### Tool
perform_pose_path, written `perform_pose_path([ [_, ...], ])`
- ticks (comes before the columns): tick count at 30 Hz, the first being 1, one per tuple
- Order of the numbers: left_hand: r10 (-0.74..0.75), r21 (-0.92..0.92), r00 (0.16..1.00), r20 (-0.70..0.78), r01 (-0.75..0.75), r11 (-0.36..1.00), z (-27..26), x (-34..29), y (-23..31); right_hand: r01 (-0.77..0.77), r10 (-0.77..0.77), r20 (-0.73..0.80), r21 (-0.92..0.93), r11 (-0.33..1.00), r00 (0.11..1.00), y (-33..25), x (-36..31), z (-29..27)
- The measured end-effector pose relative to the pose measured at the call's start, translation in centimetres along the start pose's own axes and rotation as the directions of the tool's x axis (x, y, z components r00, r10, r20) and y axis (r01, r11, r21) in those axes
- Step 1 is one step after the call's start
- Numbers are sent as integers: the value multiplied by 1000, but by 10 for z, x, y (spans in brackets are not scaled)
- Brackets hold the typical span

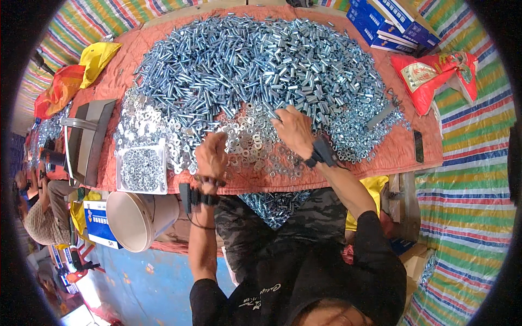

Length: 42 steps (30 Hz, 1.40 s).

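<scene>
My left hand (pixel 212 154) is closed, its fingers curled together at the near edge of the pile, beside loose flat washers (pixel 239 142). Whatever it may hold is hidden. Over the middle of the table my right hand (pixel 294 130) reaches in with bent, closed fingertips, close to the short metal sleeves (pixel 304 81). Anything between those fingertips is too small to make out. Long bolt-like metal pins (pixel 201 65) fill the left and centre of the heap. Small nuts (pixel 353 138) lie to the right, and larger washers (pixel 142 117) to the left.
A white tray of small nuts (pixel 164 185) sits at the table's front left, with a white bucket (pixel 160 214) below. A grey metal scoop (pixel 100 141) stands left. Red bag (pixel 416 79) and blue boxes (pixel 380 27) lie right. More metal parts (pixel 277 207) rest in my lap.
</scene>
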<state>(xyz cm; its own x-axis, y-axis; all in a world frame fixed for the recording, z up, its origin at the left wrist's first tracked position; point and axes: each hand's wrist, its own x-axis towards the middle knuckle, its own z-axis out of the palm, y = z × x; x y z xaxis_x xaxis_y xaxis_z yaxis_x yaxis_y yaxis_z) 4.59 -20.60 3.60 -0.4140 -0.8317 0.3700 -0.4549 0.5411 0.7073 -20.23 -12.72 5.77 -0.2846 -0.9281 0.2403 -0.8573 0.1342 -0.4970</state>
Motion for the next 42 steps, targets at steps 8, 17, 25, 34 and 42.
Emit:
perform_pose_path([
  [8,172,447,895,412,-362,818,21,82,-38,-18,0,73,248,969,997,13,3,16],
  [17,358,351,706,611,-647,677,35,111,-34,-473,166,525,838,-272,835,36,-60,-9],
  [25,377,285,696,611,-638,715,52,114,-119,-384,193,462,860,-337,865,8,-75,-20],
  [34,154,405,671,725,-597,692,39,114,-64,-341,223,438,865,-368,871,16,-93,-18],
  [42,312,445,745,589,-622,645,29,105,-57,-292,225,402,869,-400,888,6,-96,-22],
])
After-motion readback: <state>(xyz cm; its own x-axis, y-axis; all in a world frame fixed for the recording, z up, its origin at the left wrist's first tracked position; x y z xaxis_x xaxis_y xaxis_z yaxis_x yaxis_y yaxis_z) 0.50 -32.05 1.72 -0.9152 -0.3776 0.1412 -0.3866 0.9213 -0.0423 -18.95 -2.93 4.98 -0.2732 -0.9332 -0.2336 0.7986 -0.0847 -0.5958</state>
